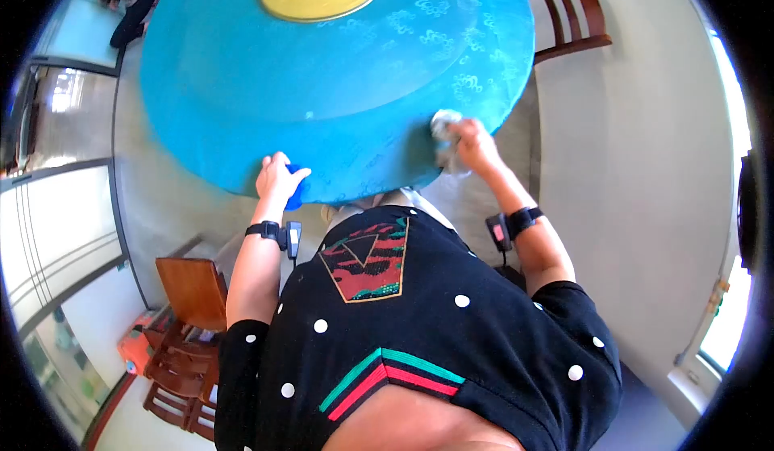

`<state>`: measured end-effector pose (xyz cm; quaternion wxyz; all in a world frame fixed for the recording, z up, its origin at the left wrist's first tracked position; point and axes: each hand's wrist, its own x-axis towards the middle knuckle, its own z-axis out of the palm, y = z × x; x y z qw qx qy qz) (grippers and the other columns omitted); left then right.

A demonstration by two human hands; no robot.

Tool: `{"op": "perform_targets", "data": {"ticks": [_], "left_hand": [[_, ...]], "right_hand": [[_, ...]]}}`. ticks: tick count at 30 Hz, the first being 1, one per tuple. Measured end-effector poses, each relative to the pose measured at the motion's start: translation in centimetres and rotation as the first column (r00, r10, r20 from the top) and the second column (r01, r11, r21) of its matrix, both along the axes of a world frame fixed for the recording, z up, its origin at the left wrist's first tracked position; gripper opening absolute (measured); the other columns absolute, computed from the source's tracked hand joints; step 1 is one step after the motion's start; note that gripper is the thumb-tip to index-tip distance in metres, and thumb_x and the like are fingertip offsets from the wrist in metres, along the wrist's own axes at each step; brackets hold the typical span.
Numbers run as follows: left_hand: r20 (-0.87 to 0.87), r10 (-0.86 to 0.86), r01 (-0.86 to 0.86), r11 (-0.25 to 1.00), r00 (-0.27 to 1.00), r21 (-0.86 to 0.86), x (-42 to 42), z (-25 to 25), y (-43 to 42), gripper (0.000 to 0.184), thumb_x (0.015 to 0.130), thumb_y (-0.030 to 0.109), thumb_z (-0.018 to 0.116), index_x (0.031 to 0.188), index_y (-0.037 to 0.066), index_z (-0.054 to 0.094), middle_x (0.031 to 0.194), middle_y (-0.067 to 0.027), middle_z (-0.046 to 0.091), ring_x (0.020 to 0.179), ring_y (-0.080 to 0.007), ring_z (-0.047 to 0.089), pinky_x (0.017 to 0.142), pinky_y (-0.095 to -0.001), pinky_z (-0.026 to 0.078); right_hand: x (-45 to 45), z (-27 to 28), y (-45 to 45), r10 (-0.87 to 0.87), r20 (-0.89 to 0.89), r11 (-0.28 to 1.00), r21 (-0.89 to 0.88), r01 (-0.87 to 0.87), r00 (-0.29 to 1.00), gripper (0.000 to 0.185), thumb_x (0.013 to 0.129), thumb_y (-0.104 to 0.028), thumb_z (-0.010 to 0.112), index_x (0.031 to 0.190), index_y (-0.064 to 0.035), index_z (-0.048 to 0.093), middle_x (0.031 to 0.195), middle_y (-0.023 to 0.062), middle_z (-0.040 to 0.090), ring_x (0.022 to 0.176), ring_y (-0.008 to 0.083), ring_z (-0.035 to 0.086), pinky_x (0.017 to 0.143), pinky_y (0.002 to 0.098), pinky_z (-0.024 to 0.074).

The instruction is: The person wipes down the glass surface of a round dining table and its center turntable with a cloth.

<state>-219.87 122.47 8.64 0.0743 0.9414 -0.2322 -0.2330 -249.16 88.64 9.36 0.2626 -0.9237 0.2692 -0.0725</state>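
Note:
A large round table with a turquoise patterned tablecloth point(266, 88) stands in front of me. My right hand point(476, 146) is closed on a crumpled whitish-grey rag point(445, 127), which lies against the cloth near the table's right front edge and hangs a little below my fingers. At the left front edge, my left hand point(278, 178) is curled round a deep-blue item point(296, 187). Most of that item is hidden by the palm, and whether it is a cloth or something firmer is unclear.
A yellow round plate point(322, 4) with a silvery centre sits mid-table. One wooden chair point(572, 16) stands at the right, and more wooden chairs point(189, 290) are behind at the left. Another person point(137, 8) is partly visible at the upper left. Glass panels point(64, 233) line the left side.

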Motion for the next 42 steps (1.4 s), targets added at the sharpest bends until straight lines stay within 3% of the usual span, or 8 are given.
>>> {"op": "perform_targets", "data": {"ticks": [8,10,14,22,26,29,36,42], "left_hand": [[-0.122,-0.046,0.005,0.949,0.991,-0.315,-3.9,-1.6,10.8,0.038,0.072,0.038,0.077,0.092,0.009,0.062,0.096,-0.014,0.062,0.092,-0.0335,0.062,0.079,-0.0431,0.05],[-0.173,-0.008,-0.045,0.953,0.985,-0.299,-5.5,-2.8,16.0,0.038,0.072,0.037,0.076,0.092,0.008,0.062,0.093,-0.0154,0.062,0.089,-0.0332,0.062,0.078,-0.0418,0.05],[-0.252,0.153,-0.2,0.964,0.956,-0.174,-9.0,-8.0,27.9,0.041,0.071,0.038,0.077,0.09,0.004,0.065,0.091,-0.0197,0.066,0.087,-0.0353,0.063,0.078,-0.0431,0.05],[-0.414,0.554,-0.54,0.826,0.723,0.163,-15.8,-7.7,38.2,0.052,0.07,0.038,0.077,0.093,-0.007,0.067,0.09,-0.0223,0.069,0.085,-0.0294,0.068,0.077,-0.0385,0.052],[-0.463,0.452,-0.467,0.88,0.763,0.088,-15.5,-9.7,37.5,0.052,0.07,0.04,0.077,0.095,-0.005,0.068,0.092,-0.0214,0.07,0.087,-0.0297,0.068,0.078,-0.0379,0.052],[-0.518,0.444,-0.515,0.857,0.732,0.007,-13.8,-12.1,36.6,0.049,0.072,0.039,0.077,0.095,-0.003,0.068,0.089,-0.0189,0.07,0.083,-0.026,0.068,0.075,-0.0369,0.052],[-0.594,0.589,-0.791,0.597,0.547,-0.137,-12.0,-12.8,37.3,0.043,0.076,0.035,0.077,0.095,-0.002,0.068,0.085,-0.0121,0.068,0.076,-0.0193,0.064,0.07,-0.0346,0.052],[-0.512,0.519,-0.554,0.827,0.685,0.097,-15.9,-11.9,40.9,0.052,0.075,0.044,0.075,0.097,-0.003,0.068,0.087,-0.0172,0.07,0.081,-0.024,0.066,0.074,-0.0365,0.052]], "right_hand": [[4.0,-10.8,-10.2,-0.53,-0.214,0.845,-0.046,0.533,0.821,0.068,0.08,-0.028,0.057,0.141,-0.0036,0.04,0.142,0.0294,0.037,0.13,0.0426,0.041,0.109,0.0423,0.0343],[4.9,-16.7,-9.4,-0.566,-0.181,0.791,-0.395,0.467,0.804,0.068,0.082,-0.03,0.057,0.142,-0.0047,0.037,0.14,0.0303,0.04,0.127,0.0419,0.045,0.106,0.0415,0.0386],[10.8,-5.6,1.7,-0.518,-0.3,0.837,0.013,0.547,0.801,0.059,0.085,-0.018,0.051,0.141,-0.0045,0.038,0.147,0.0274,0.032,0.124,0.0422,0.049,0.101,0.0409,0.0424],[15.3,-4.2,17.5,0.093,-0.395,0.987,0.155,-0.033,0.914,0.073,0.076,-0.006,0.051,0.147,-0.0054,0.031,0.153,0.0238,0.022,0.136,0.0402,0.033,0.109,0.0396,0.0344],[17.1,-4.8,24.3,0.813,-0.027,0.567,0.266,-0.78,0.582,0.064,0.073,-0.003,0.052,0.133,-0.0215,0.053,0.144,0.012,0.043,0.125,0.0361,0.048,0.103,0.0405,0.0421],[19.2,-0.8,26.4,0.822,0.106,0.52,0.263,-0.813,0.56,0.051,0.072,0.0,0.05,0.118,-0.016,0.065,0.132,0.0113,0.055,0.119,0.0335,0.053,0.101,0.0408,0.0433],[11.2,2.3,13.8,0.207,-0.005,0.966,-0.159,-0.205,0.978,0.041,0.076,0.0,0.054,0.116,-0.0053,0.063,0.123,0.0196,0.059,0.116,0.0384,0.054,0.1,0.0445,0.0433],[1.1,-6.8,8.3,-0.427,-0.103,0.901,-0.13,0.414,0.898,0.036,0.074,-0.01,0.055,0.108,0.0004,0.059,0.119,0.0319,0.05,0.109,0.049,0.05,0.094,0.0499,0.0442]]}}
